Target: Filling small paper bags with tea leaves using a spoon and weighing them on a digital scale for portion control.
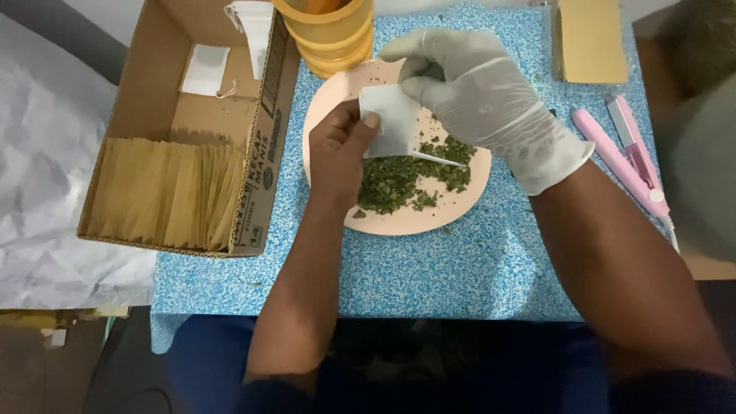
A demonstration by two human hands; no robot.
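My bare left hand [341,149] pinches the left side of a small white paper sachet [392,123] held over a pale pink plate [460,207]. My right hand [479,96], in a white glove, grips the sachet's upper right edge. A heap of chopped green dried leaves [402,180] lies on the plate just below the sachet. The sachet's inside is hidden.
A cardboard box [264,172] at the left holds a row of tan envelopes [165,192] and white sachets [205,70]. Stacked yellow tubs [333,34] stand behind the plate. A pink clamp-shaped sealing tool [625,157] and a tan packet stack [590,38] lie at the right on the blue speckled mat [429,276].
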